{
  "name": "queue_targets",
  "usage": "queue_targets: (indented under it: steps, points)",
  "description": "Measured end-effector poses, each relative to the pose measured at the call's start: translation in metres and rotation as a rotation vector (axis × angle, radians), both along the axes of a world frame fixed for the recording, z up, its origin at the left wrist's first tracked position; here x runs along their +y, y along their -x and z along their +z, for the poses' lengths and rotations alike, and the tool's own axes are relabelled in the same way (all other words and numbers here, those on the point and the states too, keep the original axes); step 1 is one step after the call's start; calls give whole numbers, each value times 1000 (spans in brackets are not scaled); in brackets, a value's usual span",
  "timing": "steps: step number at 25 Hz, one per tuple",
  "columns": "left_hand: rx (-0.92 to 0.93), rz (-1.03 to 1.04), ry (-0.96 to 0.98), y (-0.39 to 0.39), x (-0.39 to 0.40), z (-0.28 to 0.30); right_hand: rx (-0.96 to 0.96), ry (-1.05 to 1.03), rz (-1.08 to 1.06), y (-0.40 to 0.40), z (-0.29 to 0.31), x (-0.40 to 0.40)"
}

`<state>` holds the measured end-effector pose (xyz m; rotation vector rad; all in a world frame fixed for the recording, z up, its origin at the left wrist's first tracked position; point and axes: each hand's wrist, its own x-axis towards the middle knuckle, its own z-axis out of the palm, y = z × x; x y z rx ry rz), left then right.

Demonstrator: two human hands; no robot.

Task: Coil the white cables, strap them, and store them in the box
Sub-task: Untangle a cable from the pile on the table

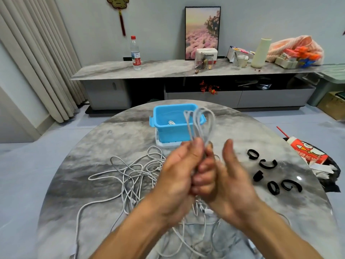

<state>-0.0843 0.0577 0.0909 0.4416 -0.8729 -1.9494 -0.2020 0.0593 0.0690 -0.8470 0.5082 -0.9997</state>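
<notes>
A blue box [177,124] stands open at twelve o'clock on the round marble table [115,143], seated on a white lid or tray [164,144]; inside it lies one white cable [171,122], partly hidden by the wall. At the centre, above the table, the left hand [179,172] grips a coil [199,124] of white cable, its loops rising in front of the box; the thumb presses the bundle at the top and the fingers curl round it. The right hand [231,176] sits just at three o'clock of the left, touching it, thumb raised; its fingers appear to wrap the bundle's lower part, though motion blur makes the hold uncertain. A loose tangle [134,176] of white cables sprawls from nine o'clock down to six, under the forearms; the number of cables in it cannot be counted. Five black straps [267,163] lie curled at three o'clock, apart from one another. At the table's edge past the straps sits one red-and-white cup [306,150] with a red straw, on a black bag [330,176]. Beyond, a long cabinet [168,70] holds one water bottle [135,53].
</notes>
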Motion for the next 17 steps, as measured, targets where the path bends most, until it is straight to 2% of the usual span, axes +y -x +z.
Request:
queue_targets:
  steps: [1, 3, 5, 6, 7, 10, 13, 14, 15, 17]
  points:
    - [78, 68, -11, -14, -8, 9, 144, 117, 120, -10, -8, 4]
    - [191, 190, -16, -43, -20, 26, 639, 428, 256, -22, -23, 8]
    - [257, 253, -7, -65, -23, 39, 1128, 640, 173, -17, -32, 2]
    - [277, 266, 8, -72, -23, 43, 1270, 673, 102, -11, -33, -3]
    - [290, 276, 23, -76, -22, 46, 1309, 646, 40, -6, -31, -7]
    - [346, 308, 51, -84, -21, 50, 1159, 510, -54, 10, -27, -15]
    - [630, 211, 29, -110, -25, 55, 1350, 628, -78, 31, -34, -25]
    - [704, 173, 22, -116, -26, 57, 1384, 601, -99, 37, -36, -27]
    - [716, 183, 11, -119, -28, 57, 1394, 563, -132, 43, -40, -29]
    - [609, 306, -38, -108, -29, 51, 1466, 475, -251, 48, -42, -34]
